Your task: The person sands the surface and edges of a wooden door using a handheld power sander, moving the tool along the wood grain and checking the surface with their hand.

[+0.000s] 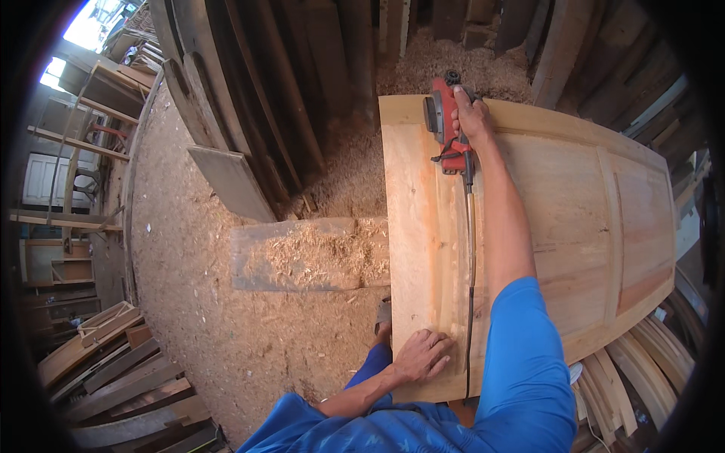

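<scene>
A red electric hand planer [451, 124] sits on the far left corner of a pale wooden panel door [411, 204]. My right hand [470, 115] is wrapped round its handle, with the arm stretched far forward. From the planer's near end a dark power cord [470, 302] runs back along the door toward my body. My left hand [423, 355] lies on the door's near left edge, palm down, fingers spread and slightly bent, holding nothing. The planer's underside is hidden.
Wood shavings cover the floor [189, 249] and a flat board [310, 253] left of the door. Tall dark planks [264, 83] lean at the far side. Stacked offcuts [143, 377] lie at the near left, and more boards [634, 362] at the near right.
</scene>
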`<action>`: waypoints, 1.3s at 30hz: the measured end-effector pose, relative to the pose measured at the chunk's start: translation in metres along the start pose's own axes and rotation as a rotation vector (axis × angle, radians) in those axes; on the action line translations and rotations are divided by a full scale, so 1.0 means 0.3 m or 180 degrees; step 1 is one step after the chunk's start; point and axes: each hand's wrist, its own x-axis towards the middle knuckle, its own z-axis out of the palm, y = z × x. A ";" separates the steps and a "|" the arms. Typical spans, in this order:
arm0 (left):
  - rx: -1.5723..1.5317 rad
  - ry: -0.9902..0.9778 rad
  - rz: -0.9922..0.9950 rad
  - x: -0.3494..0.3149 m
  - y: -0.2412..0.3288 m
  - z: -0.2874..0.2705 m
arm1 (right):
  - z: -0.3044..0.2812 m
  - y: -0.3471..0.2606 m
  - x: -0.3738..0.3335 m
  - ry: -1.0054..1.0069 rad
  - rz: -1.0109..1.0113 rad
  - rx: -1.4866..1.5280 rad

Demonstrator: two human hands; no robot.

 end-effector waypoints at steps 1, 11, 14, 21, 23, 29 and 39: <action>-0.0032 0.0025 0.0078 0.000 -0.009 0.006 | -0.015 0.017 0.002 -0.0019 -0.0009 0.0029; -0.0194 0.0219 0.0304 -0.022 -0.041 0.024 | -0.143 0.125 -0.559 -0.0297 0.0212 0.0380; -0.0921 0.0413 0.0027 -0.075 -0.089 0.049 | -0.196 0.150 -0.824 -0.0414 0.0284 0.0497; 0.0478 0.1902 -0.1072 -0.365 -0.155 0.021 | -0.343 0.210 -1.385 -0.0680 0.0353 0.0788; 0.0583 0.1776 -0.1564 -0.451 -0.155 0.105 | -0.386 0.215 -1.517 -0.0697 0.0384 0.0763; -0.3422 0.0837 -0.2740 -0.552 -0.161 0.285 | -0.435 0.314 -1.896 -0.0829 0.0372 0.0604; -0.4155 0.0728 -0.3151 -0.498 -0.098 0.256 | -0.454 0.441 -2.225 -0.0927 0.0442 0.0658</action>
